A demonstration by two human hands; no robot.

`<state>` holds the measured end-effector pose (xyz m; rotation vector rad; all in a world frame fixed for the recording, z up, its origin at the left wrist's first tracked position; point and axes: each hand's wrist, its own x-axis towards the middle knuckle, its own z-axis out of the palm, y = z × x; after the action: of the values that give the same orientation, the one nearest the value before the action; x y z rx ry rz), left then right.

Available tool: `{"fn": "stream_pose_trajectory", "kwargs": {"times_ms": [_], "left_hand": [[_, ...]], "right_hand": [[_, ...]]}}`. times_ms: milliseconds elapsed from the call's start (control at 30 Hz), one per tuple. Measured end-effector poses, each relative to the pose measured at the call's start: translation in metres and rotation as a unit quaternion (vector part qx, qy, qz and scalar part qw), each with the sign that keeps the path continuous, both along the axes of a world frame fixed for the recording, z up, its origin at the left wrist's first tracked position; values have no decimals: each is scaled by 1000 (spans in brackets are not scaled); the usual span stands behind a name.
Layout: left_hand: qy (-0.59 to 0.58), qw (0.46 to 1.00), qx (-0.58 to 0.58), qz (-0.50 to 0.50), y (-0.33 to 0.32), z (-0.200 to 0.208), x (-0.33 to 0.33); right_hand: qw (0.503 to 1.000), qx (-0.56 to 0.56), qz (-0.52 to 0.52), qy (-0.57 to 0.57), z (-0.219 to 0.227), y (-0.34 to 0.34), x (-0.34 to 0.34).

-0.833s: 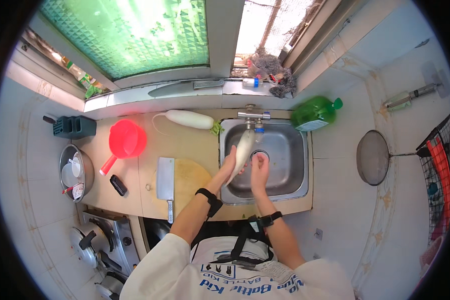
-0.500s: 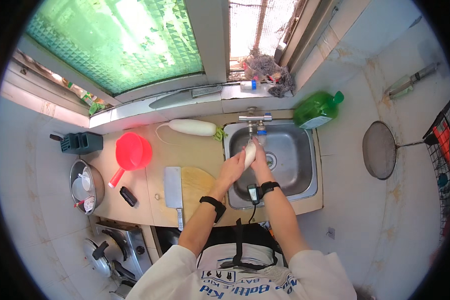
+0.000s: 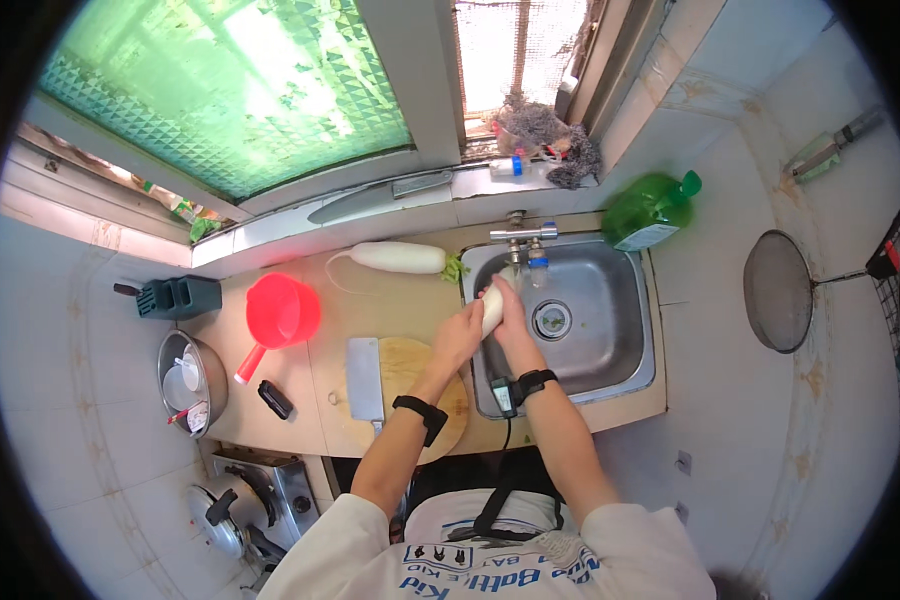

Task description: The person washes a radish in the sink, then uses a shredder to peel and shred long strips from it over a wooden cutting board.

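Observation:
Both my hands are closed round a white radish [image 3: 492,309] over the left part of the metal sink [image 3: 625,330], just below the tap [image 3: 523,234]. My left hand [image 3: 459,336] grips its lower left side, and my right hand [image 3: 511,318] wraps it from the right; much of the radish is hidden by fingers. Another white radish [image 3: 398,257], with a thin root and a short green top, lies on the counter left of the sink. A cleaver [image 3: 365,378] rests on the round wooden cutting board [image 3: 410,362], beside my left forearm.
On the counter's left stand a red dipper [image 3: 282,310], a black object [image 3: 275,399], a metal bowl of dishes [image 3: 210,365] and a dark knife block [image 3: 180,297]. A green bottle [image 3: 650,212] is at the sink's back right corner. A knife [image 3: 355,203] lies along the windowsill.
The whole view has shifted, so the counter and sink appear farther right. Against the sink, my hands and the held radish sit slightly farther left, away from the drain.

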<state>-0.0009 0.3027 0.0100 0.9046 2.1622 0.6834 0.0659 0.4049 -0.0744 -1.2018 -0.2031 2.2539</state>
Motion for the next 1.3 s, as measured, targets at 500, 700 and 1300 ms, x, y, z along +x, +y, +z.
{"fn": "stream_pose_trajectory", "kwargs": {"times_ms": [500,700,1300], "left_hand": [[17,992,17,-124,34,-6,-2],[53,992,-34,-110,35,-23,-8],[-635,661,185,354,85,-83,74]], "right_hand": [[989,21,-107,104,-63,64,50],[978,10,-210,-4,-16,59,95],[951,65,-301,-35,6,58,126]]}}
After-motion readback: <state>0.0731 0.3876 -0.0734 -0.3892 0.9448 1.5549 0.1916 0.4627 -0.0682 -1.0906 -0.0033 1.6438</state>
